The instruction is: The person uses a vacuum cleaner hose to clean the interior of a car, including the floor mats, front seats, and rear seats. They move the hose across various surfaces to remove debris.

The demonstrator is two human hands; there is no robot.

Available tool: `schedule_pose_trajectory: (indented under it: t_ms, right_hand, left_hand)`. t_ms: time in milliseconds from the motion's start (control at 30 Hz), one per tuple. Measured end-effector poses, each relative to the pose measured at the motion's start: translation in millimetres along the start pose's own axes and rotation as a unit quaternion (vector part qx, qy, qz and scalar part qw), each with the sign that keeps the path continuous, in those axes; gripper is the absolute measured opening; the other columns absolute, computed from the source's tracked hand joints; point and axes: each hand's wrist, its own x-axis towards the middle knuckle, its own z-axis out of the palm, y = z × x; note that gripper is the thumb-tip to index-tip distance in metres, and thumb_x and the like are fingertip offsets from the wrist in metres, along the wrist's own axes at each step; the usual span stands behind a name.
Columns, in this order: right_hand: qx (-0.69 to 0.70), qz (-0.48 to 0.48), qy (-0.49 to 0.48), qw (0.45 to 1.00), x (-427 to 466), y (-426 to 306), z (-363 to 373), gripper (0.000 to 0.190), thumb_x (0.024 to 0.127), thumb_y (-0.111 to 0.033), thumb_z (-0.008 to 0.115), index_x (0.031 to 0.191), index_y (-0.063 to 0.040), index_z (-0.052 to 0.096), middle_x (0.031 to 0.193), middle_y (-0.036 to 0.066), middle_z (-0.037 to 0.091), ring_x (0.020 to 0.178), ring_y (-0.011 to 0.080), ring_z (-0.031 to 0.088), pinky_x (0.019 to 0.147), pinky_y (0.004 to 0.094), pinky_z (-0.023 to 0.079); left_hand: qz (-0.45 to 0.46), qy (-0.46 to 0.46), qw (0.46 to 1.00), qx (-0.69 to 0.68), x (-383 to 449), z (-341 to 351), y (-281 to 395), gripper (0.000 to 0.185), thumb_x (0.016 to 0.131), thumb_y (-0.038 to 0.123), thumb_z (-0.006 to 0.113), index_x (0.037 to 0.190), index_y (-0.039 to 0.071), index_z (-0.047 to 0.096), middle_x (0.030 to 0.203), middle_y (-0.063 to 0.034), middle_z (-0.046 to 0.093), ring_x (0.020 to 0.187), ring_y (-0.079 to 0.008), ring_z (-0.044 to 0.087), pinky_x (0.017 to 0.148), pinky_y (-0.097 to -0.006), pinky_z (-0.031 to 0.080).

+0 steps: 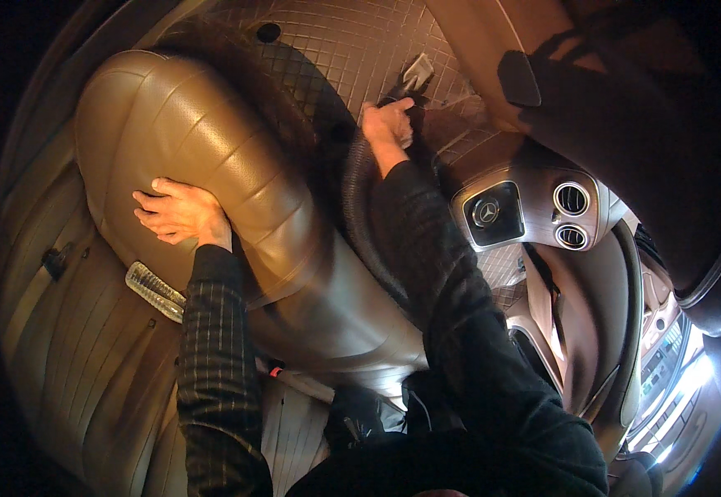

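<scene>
My left hand (180, 214) rests palm down on a brown leather seat cushion (199, 118), fingers spread, holding nothing. By its wrist lies a brush-like object with a pale, ridged surface (154, 292), partly hidden by my sleeve. My right hand (391, 124) grips the dark end of a vacuum hose, whose pale flat nozzle (418, 71) points at the quilted floor mat (360, 43). Whether the nozzle touches the mat I cannot tell. The ribbed black hose (355, 199) curves back beside my right forearm, along the seat.
A centre console (537, 208) with two round air vents and a Mercedes emblem stands right of my right arm. Beyond it is another leather seat (602, 323). Pleated seat upholstery (81, 348) and a belt strap (28, 301) are at left. A red-topped buckle (275, 371) sits below.
</scene>
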Motion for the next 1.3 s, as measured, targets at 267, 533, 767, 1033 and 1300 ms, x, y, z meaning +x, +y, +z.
schedule_pose_trajectory:
  t_ms: [267,533,767,1033,1300]
  right_hand:
    - [0.007,0.041,0.040,0.998,6.2,26.1,-48.2,0.085,0.098,-0.048,0.068,0.163,-0.011,0.029,0.138,0.022,0.069,0.128,0.0417,0.067,0.107,0.0527,0.052]
    - [0.403,0.169,-0.018,0.899,16.8,37.2,-35.9,0.072,0.098,-0.038,0.068,0.158,-0.006,0.044,0.158,0.021,0.053,0.140,0.0408,0.054,0.116,0.0576,0.042]
    - [0.506,0.205,-0.079,0.834,10.9,37.9,2.2,0.051,0.098,-0.041,0.066,0.135,-0.006,0.066,0.137,0.014,0.067,0.123,0.0330,0.061,0.107,0.0582,0.043]
    - [0.483,0.132,-0.251,0.828,-42.3,67.9,19.9,0.036,0.099,-0.037,0.067,0.112,-0.003,0.063,0.091,0.013,0.066,0.077,0.0293,0.063,0.073,0.0460,0.053]
    - [0.353,0.018,-0.474,0.807,-102.5,94.9,-18.0,0.043,0.093,-0.040,0.075,0.117,-0.005,0.070,0.097,0.010,0.066,0.088,0.0222,0.067,0.079,0.0381,0.056]
  left_hand:
    - [0.002,0.051,0.999,0.009,1.6,10.3,-4.8,0.072,0.109,0.066,0.026,0.163,0.021,0.042,0.171,-0.0148,0.032,0.157,-0.0324,0.030,0.125,-0.0594,0.018]
    - [0.004,0.042,0.999,0.006,1.9,8.9,-4.7,0.072,0.109,0.066,0.026,0.164,0.021,0.040,0.170,-0.0152,0.032,0.157,-0.0336,0.030,0.126,-0.0601,0.017]
    - [0.006,0.046,0.999,0.014,0.7,7.7,-2.9,0.072,0.109,0.066,0.025,0.164,0.022,0.040,0.170,-0.0153,0.032,0.156,-0.0337,0.031,0.126,-0.0601,0.018]
    - [0.011,0.016,1.000,0.012,0.4,7.6,-4.8,0.072,0.111,0.059,0.026,0.165,0.013,0.035,0.171,-0.0226,0.029,0.160,-0.0354,0.026,0.125,-0.0638,0.018]
    - [0.012,0.045,0.999,0.018,0.6,9.9,-4.5,0.071,0.110,0.063,0.027,0.164,0.017,0.040,0.170,-0.0171,0.033,0.160,-0.0318,0.027,0.125,-0.0612,0.018]
